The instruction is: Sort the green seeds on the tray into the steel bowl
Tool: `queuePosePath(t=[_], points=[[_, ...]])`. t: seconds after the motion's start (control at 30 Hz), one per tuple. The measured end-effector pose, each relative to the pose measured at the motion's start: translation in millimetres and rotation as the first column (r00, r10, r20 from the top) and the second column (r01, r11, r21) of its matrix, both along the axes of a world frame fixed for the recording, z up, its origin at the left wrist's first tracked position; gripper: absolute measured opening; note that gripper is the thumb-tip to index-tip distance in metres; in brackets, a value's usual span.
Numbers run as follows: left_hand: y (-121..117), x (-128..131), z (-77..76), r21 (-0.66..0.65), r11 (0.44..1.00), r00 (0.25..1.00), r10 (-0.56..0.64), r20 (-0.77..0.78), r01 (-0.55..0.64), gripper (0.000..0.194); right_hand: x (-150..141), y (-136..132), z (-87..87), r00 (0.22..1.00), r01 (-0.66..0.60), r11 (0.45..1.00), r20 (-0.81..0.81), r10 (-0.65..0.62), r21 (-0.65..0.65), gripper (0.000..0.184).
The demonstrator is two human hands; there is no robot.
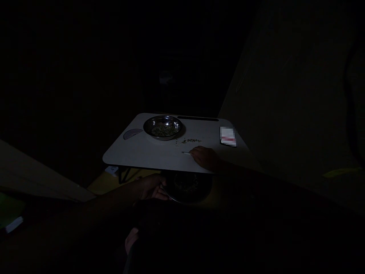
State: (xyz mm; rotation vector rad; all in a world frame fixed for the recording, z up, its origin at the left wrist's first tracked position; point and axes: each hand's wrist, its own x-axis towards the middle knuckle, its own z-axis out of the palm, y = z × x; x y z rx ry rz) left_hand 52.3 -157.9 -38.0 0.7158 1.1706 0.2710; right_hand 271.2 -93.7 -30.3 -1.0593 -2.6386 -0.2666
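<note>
Likely home, dim room; exact kind of room not showing in darkness. Small white folding table [134, 156] standing under right hand [203, 157] and just beyond left hand [152, 186], dark leg [120, 175] showing. Household-style steel bowl [164, 138] sitting on tabletop, beyond both hands, holding small green pieces [164, 130]. Second bowl [178, 200] resting against left hand, below table edge. Plain wall [285, 95] rising right of right hand. Yellowish surface [104, 183] lying beneath table, near left hand.
</note>
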Motion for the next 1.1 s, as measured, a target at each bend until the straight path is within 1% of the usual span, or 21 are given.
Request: queuePosePath(t=[0.17,0.3,0.43,0.67,0.77,0.9,1.0,1.1], points=[[0,0,0.5,0.004,1.000,1.000,-0.008,0.015,0.008,0.019,-6,-15,4.1,0.995,-0.094,0.995,-0.024,0.093,-0.033,0.023],[0,-1,-0.7,0.015,1.000,1.000,-0.003,0.019,0.003,0.019,-9,-28,3.7,0.982,-0.185,0.981,-0.059,0.182,-0.060,0.023],[0,0,0.8,0.001,1.000,1.000,-0.002,0.015,0.002,0.019,-10,-41,4.4,0.969,-0.245,0.966,-0.057,0.241,-0.078,0.023],[1,-1,-0.4,0.013,1.000,0.999,-0.017,0.040,0.017,0.019,-12,-52,4.2,0.943,-0.331,0.942,-0.048,0.329,-0.045,0.025],[2,-3,-2.8,0.008,1.000,0.998,-0.031,0.055,0.030,0.017,-12,-53,6.2,0.944,-0.327,0.943,-0.059,0.324,-0.054,0.025],[2,-3,-3.2,0.011,1.000,0.999,-0.029,0.036,0.029,0.014,-13,-48,12.5,0.958,-0.278,0.957,-0.097,0.270,-0.084,0.024],[1,-2,-1.8,0.014,1.000,0.999,-0.029,0.024,0.028,0.013,-12,-39,15.4,0.977,-0.201,0.977,-0.086,0.194,-0.077,0.024],[0,-1,-0.8,0.023,1.000,1.000,-0.017,0.009,0.017,0.014,-8,-26,13.7,0.994,-0.103,0.993,-0.051,0.101,-0.050,0.023]])
